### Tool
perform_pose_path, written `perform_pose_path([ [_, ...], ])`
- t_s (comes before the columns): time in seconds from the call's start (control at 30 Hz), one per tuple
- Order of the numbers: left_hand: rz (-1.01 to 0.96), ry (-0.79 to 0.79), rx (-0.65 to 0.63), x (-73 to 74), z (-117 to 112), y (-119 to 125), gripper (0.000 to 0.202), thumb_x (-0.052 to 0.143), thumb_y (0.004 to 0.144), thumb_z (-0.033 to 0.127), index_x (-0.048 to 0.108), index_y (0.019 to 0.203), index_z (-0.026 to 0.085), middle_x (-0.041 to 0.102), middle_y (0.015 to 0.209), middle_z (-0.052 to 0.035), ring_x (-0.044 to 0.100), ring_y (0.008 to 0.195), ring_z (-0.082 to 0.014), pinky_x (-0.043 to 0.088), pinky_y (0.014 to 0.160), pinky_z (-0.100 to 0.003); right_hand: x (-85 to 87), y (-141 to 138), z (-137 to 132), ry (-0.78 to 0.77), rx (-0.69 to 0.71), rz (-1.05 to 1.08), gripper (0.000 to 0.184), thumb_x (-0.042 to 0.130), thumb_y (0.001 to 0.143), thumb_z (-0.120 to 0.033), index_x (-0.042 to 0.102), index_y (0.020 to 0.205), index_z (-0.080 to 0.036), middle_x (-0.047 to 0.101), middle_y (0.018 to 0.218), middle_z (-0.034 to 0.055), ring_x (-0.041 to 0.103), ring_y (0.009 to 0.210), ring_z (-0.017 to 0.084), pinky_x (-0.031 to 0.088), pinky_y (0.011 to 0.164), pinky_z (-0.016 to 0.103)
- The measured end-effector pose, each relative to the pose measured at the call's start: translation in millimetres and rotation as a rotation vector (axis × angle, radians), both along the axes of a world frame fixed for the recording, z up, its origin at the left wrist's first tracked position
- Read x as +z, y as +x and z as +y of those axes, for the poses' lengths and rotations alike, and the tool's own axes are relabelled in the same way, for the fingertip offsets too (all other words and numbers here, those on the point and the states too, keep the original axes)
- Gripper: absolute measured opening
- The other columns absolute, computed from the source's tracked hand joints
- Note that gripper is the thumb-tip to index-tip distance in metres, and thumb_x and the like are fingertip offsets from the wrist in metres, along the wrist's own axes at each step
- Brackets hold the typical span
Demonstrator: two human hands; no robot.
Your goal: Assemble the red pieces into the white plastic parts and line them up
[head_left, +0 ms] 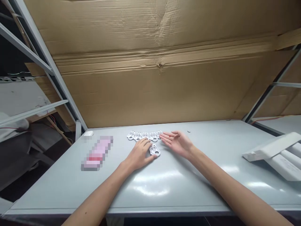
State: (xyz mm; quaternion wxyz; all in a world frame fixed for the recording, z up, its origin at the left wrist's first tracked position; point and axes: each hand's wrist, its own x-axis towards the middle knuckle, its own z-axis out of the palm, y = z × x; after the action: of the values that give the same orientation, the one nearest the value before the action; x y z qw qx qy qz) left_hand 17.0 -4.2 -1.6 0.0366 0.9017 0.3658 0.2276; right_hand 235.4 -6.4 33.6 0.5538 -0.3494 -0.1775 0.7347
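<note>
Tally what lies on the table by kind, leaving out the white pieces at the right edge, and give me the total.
White parts with a round hole: 6 (5 in the back row, 1 at the left hand)
Pixelated pink item: 1
Small white rounded item, back left: 1
Thin dark curved bit: 1
Total: 9

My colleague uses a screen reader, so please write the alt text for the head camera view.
A person's left hand curves around one side of a small white part on a pale grey table, while the right hand is open, palm showing, with a tiny red spot on it. A row of similar white parts lies beyond, before a cardboard wall.
</note>
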Motion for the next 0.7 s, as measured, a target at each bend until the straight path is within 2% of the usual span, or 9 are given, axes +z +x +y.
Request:
perform_pose_path([
  [0.17,-0.009,0.012,-0.007,-0.2,0,1,0.038,0.066,0.087,0.044,0.062,0.115,0.019,0.060,0.129,-0.0131,0.047,0.131,-0.0334,0.040,0.109,-0.051,4.6,-2,-4,-0.016,0.029,0.009,0.046,0.042,0.090,-0.021,0.047,0.132,-0.004,0.059,0.130,0.0226,0.059,0.123,0.026,0.055,0.096,0.031],
  [0.53,-0.008,0.010,0.001,-1.9,0,1,0.040,0.062,0.089,0.047,0.061,0.117,0.019,0.058,0.133,-0.0143,0.046,0.132,-0.0331,0.041,0.109,-0.051,-0.6,-5,-5,0.047,0.104,-0.069,0.038,0.042,0.096,-0.032,0.053,0.125,-0.010,0.064,0.124,0.0196,0.063,0.118,0.023,0.051,0.102,0.036],
  [0.6,-0.001,0.015,-0.008,-1.4,0,0,0.039,0.061,0.090,0.047,0.060,0.118,0.019,0.058,0.133,-0.0139,0.046,0.132,-0.0322,0.040,0.109,-0.050,-3.3,-4,-4,0.062,0.105,-0.084,0.034,0.044,0.095,-0.029,0.056,0.121,-0.010,0.065,0.124,0.0193,0.063,0.118,0.023,0.050,0.103,0.036],
  [0.7,-0.003,0.014,-0.011,-0.7,-1,-1,0.039,0.060,0.091,0.048,0.061,0.118,0.020,0.058,0.133,-0.0130,0.046,0.132,-0.0322,0.041,0.109,-0.050,-7.5,-2,-2,0.104,0.122,-0.137,0.026,0.049,0.090,-0.015,0.061,0.113,-0.011,0.066,0.124,0.0178,0.063,0.118,0.022,0.050,0.104,0.033],
])
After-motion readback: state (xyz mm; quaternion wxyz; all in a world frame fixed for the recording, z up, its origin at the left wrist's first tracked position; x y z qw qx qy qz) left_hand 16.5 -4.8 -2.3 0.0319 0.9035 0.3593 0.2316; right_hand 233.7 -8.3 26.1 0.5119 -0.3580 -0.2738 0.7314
